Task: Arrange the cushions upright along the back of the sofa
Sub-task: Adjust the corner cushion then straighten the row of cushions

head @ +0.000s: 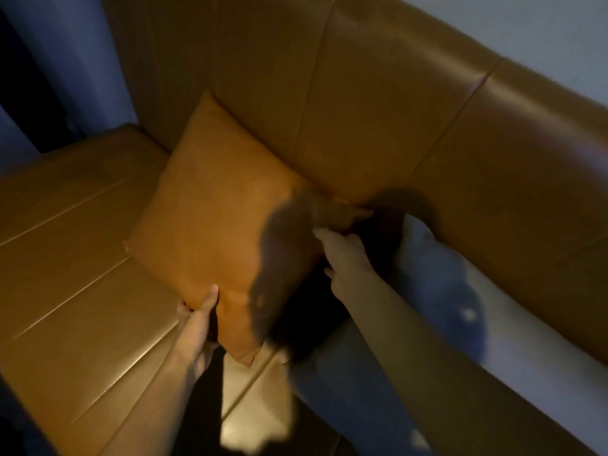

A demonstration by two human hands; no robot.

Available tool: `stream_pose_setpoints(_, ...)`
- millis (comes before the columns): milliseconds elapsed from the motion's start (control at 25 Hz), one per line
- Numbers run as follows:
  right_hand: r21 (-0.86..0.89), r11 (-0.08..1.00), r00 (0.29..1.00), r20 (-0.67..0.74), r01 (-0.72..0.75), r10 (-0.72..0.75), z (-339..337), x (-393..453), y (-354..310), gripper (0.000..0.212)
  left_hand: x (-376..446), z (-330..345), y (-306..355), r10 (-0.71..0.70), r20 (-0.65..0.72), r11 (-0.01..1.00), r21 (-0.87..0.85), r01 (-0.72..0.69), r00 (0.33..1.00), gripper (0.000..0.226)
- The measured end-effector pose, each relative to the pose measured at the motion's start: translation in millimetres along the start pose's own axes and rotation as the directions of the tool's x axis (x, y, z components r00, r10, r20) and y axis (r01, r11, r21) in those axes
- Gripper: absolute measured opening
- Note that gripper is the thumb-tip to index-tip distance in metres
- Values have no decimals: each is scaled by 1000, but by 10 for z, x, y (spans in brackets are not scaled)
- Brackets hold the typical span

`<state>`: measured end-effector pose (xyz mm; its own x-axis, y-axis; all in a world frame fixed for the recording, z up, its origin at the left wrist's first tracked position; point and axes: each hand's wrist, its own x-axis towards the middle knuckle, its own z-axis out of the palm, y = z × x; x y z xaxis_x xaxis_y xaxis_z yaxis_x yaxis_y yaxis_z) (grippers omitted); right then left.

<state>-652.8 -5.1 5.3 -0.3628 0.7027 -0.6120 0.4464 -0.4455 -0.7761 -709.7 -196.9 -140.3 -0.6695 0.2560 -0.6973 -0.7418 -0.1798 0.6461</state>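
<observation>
While the left hand [197,311] pinches the near lower edge of the orange cushion [214,225], thumb on its face, the cushion leans away from that grip toward the sofa back [378,110]; the right hand [342,255], fingers loosely spread at the cushion's right edge, clamps nothing I can make out, with a grey cushion [437,278] just beyond it

dim, warm light; soft motion blur throughout, a dark shadow across the cushion [210,225].
</observation>
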Motion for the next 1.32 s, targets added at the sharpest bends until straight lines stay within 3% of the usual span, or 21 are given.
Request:
stream_pose_setpoints(80, -80, 986, 987, -68, 143, -149, -110, 1, -63, 71, 11, -9, 1, -25, 6, 1000, 18, 25, 1000, 52)
stream_pose_setpoints(200, -331, 908, 961, -9, 259, -277, -135, -61, -264, 68, 80, -11, 45, -25, -28, 998, 50, 27, 999, 56)
stream_pose_setpoints(280, -577, 762, 922, -39, 293, -384, -90, -91, -386, 53, 95, 7, 61, -9, -79, 1000, 21, 10, 997, 68)
stream_pose_setpoints(360, -693, 627, 869, 0, 358, -496, 18, -33, -532, 49, 108, 16, 83, -30, -109, 999, -12, 29, 994, 75)
stream_pose_setpoints(520, -841, 303, 845, 287, 448, -451, 291, 201, -650, 56, 85, -54, 61, -115, -41, 993, 1, 116, 992, 77)
stream_pose_setpoints(640, -899, 184, 881, 319, 398, -350, 353, 345, -587, 67, 95, -73, 41, -184, 57, 983, 18, 183, 981, 80)
stream_pose_setpoints(760, -901, 152, 874, 335, 406, -351, 321, 401, -551, 70, 114, -44, 15, -199, 79, 980, 15, 198, 977, 80)
stream_pose_setpoints(920, -865, 253, 865, 319, 433, -387, 246, 313, -658, 52, 72, -26, -47, -191, 77, 982, 8, 191, 979, 82)
stream_pose_setpoints(1120, -857, 273, 848, 290, 436, -443, -98, 93, -707, 43, -124, 137, -344, -262, 157, 961, -49, 273, 952, 77)
stream_pose_setpoints(1320, -860, 190, 815, 347, 474, -464, -344, 29, -668, 41, -268, 269, -533, -250, 115, 966, -37, 256, 961, 74)
